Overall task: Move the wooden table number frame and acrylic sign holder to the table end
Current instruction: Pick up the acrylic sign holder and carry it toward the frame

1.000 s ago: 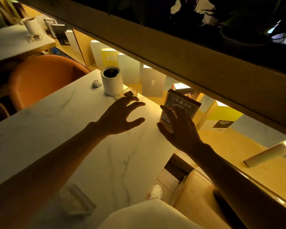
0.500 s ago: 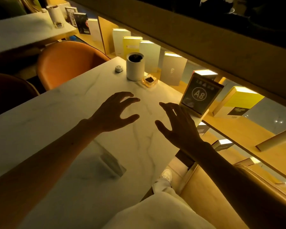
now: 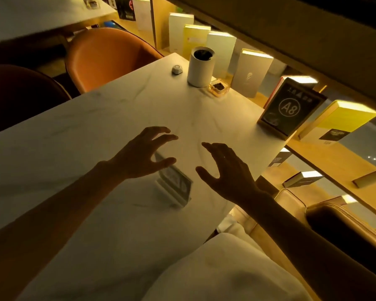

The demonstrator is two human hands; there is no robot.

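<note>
The wooden table number frame point(image 3: 288, 109), dark with "A8" in a circle, stands upright at the far right corner of the white marble table point(image 3: 96, 118). The clear acrylic sign holder point(image 3: 175, 186) stands nearer me in the middle of the table. My left hand point(image 3: 142, 156) hovers just above and left of the holder, fingers spread, holding nothing. My right hand point(image 3: 226, 172) hovers to the holder's right, fingers also apart and holding nothing. Neither hand touches the holder or the frame.
A white cylindrical cup point(image 3: 200, 67), a small round white object point(image 3: 177, 69) and a small clear dish of dark bits point(image 3: 219, 87) sit at the table's far end. Books point(image 3: 251, 73) line a lit shelf behind. An orange chair point(image 3: 109, 57) stands at left.
My right hand has let go of the wooden frame, which now stands at the table corner. Both hands have drawn back toward the acrylic holder, and the view has tilted so that the holder sits between them.
</note>
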